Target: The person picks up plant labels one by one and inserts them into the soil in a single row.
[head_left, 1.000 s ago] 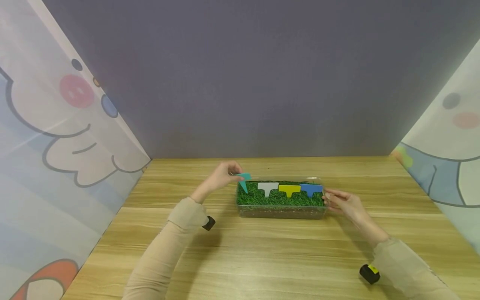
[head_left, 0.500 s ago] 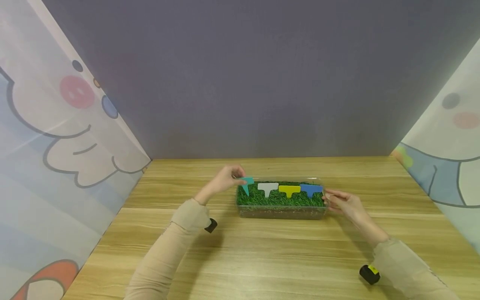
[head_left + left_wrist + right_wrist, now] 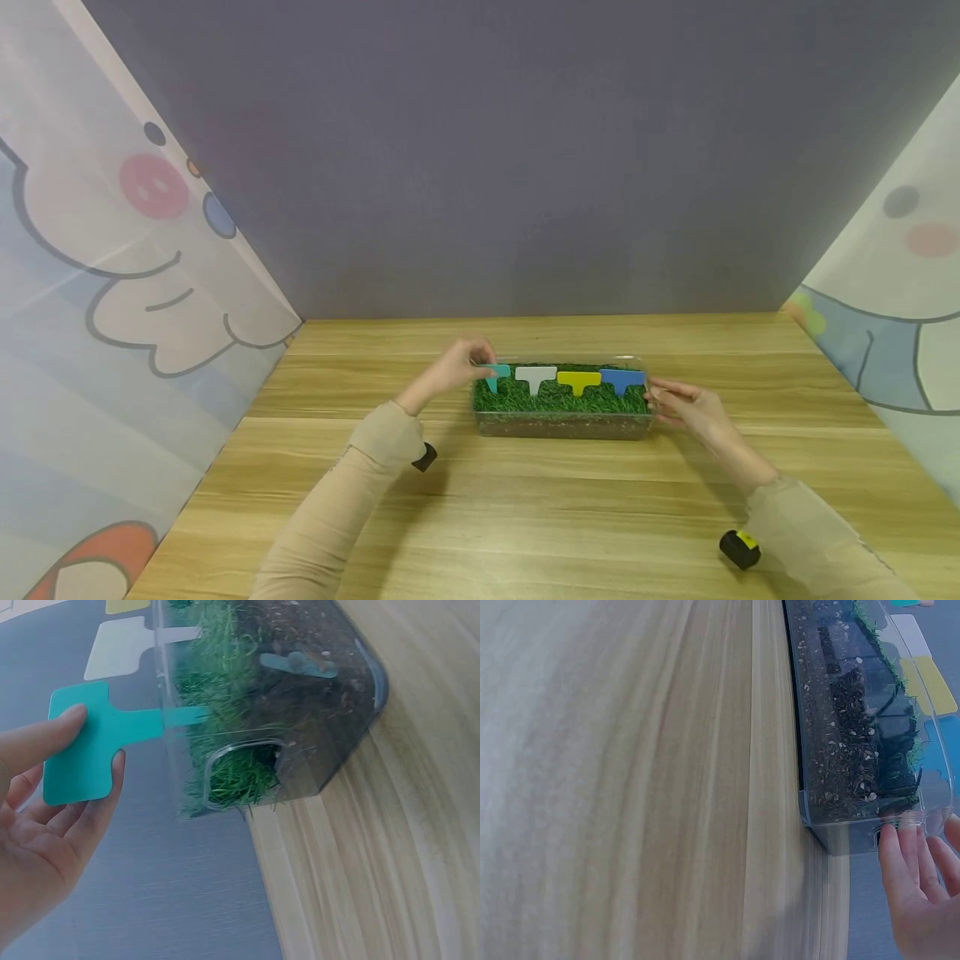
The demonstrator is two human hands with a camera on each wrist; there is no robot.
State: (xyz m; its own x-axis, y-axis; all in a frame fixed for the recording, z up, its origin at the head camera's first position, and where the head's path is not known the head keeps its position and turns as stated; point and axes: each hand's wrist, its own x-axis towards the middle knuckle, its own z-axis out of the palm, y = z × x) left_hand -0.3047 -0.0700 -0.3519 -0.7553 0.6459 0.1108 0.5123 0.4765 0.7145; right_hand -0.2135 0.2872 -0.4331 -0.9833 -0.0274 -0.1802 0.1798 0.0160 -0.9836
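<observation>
Between thumb and fingers, my left hand (image 3: 456, 367) pinches a teal T-shaped plant label (image 3: 82, 769) by its wide head. The label's stem points down into the artificial grass (image 3: 540, 403) at the left end of a clear plastic planter box (image 3: 564, 428). Beside it in a row stand a white plant label (image 3: 536, 375), a yellow one (image 3: 579, 379) and a blue one (image 3: 622, 378). My right hand (image 3: 692, 408) holds the box's right end, fingertips at the end wall and thumb near the rim.
Dark soil (image 3: 851, 720) with pale bits shows through the box wall. The box stands on a wood-grain table (image 3: 540, 517), with a grey wall (image 3: 525, 167) behind. Cartoon-printed sheets (image 3: 150, 250) flank both sides. Black devices (image 3: 739, 550) sit at the wrists.
My left hand has moved down and slightly right, lowering the teal label into the grass beside the white one. The right hand and the box have stayed in place.
</observation>
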